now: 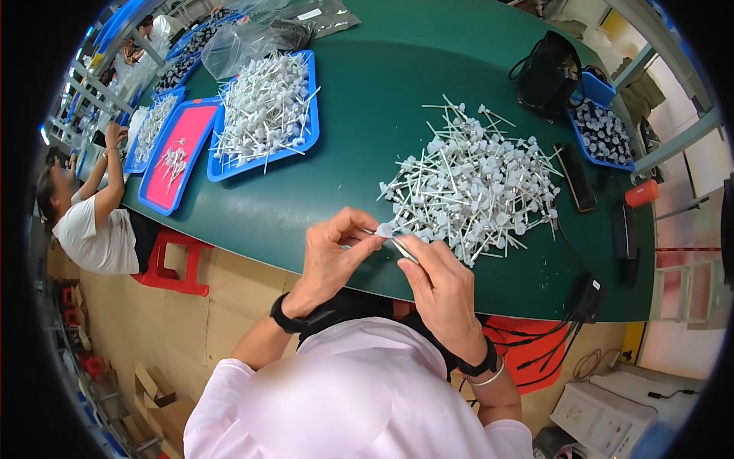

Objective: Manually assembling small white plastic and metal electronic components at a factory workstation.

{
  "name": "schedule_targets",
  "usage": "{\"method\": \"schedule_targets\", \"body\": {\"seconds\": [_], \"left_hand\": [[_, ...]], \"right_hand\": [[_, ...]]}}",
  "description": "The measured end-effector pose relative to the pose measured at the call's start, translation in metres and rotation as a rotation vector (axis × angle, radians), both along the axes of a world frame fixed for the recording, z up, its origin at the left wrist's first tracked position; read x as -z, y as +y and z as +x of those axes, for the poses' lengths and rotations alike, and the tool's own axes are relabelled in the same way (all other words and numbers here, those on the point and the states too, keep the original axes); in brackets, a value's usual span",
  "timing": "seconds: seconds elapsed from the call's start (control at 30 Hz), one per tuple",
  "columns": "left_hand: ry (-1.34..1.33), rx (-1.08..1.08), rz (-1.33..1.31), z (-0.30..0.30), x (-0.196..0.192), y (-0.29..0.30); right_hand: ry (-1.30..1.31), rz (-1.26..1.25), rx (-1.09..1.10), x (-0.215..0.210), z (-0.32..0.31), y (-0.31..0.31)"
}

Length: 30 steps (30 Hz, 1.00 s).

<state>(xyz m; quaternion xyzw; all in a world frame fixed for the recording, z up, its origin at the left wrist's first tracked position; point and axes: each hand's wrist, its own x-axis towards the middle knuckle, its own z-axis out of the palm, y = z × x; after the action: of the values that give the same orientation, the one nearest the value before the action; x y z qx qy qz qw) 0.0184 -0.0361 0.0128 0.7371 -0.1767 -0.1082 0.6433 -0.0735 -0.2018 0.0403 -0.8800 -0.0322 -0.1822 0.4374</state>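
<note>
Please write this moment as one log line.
left hand: pinches white cap | right hand: holds slim thing | green table: pile of white pieces

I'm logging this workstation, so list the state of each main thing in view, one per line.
Left hand: pinching a white-headed piece
Right hand: pinched around a thin pale item
Loose pile: heaped directly on the table
White-filled blue tray: heaped
Pink-lined tray: mostly bare
Clear plastic bag: crumpled
Far-right blue tray: filled
</note>
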Motion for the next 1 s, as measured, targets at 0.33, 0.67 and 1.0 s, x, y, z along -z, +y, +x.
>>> {"method": "schedule_targets", "body": {"seconds": [0.33, 0.67, 1.0], "left_hand": [[0.299, 0.086, -0.183, -0.026, -0.001, 0.004], [0.387, 0.109, -0.361, -0.025, 0.01, 0.006], [0.345, 0.059, -0.3, -0.034, 0.013, 0.004]], "right_hand": [[0.014, -0.287, 0.037, 0.015, -0.003, 0.001], [0.075, -0.203, 0.027, 0.009, -0.011, 0.006], [0.145, -0.274, 0.025, 0.007, -0.012, 0.011]]}}
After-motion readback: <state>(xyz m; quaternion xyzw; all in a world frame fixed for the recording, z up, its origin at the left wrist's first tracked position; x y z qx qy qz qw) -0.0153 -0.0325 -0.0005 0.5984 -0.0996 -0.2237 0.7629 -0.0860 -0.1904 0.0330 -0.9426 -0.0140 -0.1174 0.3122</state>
